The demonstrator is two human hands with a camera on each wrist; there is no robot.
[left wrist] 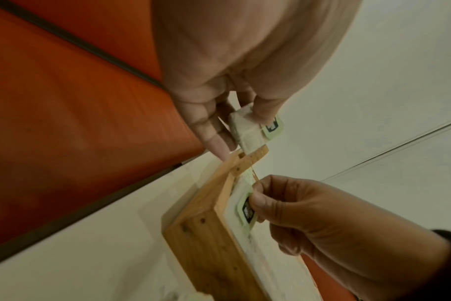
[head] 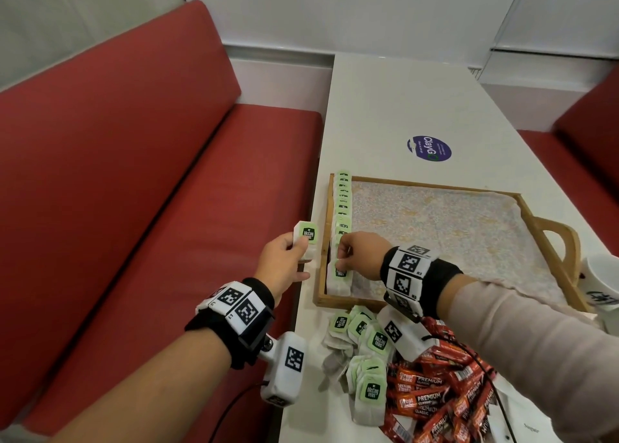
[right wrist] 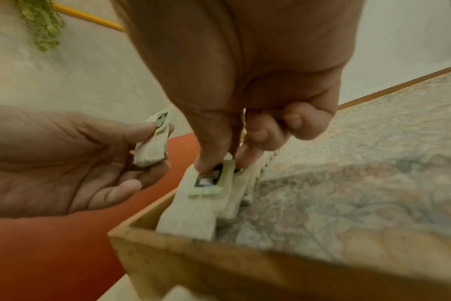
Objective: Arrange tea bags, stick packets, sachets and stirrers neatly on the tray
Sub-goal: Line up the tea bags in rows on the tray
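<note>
- Head view: the left hand [head: 284, 262] grips a small stack of tea bags [head: 305, 241] over the tabletop's [head: 395, 108] edge, beside the wooden tray [head: 549, 238]. The right hand [head: 360, 255] pinches the nearest tea bag [head: 339, 280] in the row of tea bags [head: 343, 201] along the tray's left wall.
- Left wrist view: thumb and fingers [left wrist: 214, 132] clamp the stack.
- Right wrist view: thumb and forefinger pinch the green tag [right wrist: 210, 179].

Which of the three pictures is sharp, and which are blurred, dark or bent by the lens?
Head view: bright, even light, mostly sharp; the tray edges bow from the wide lens. Left wrist view: dim, warm cast, the left hand soft and very large, the tea bag label unreadable. Right wrist view: dim, the right hand and the near tray wall blurred, the cloth liner soft.
</note>
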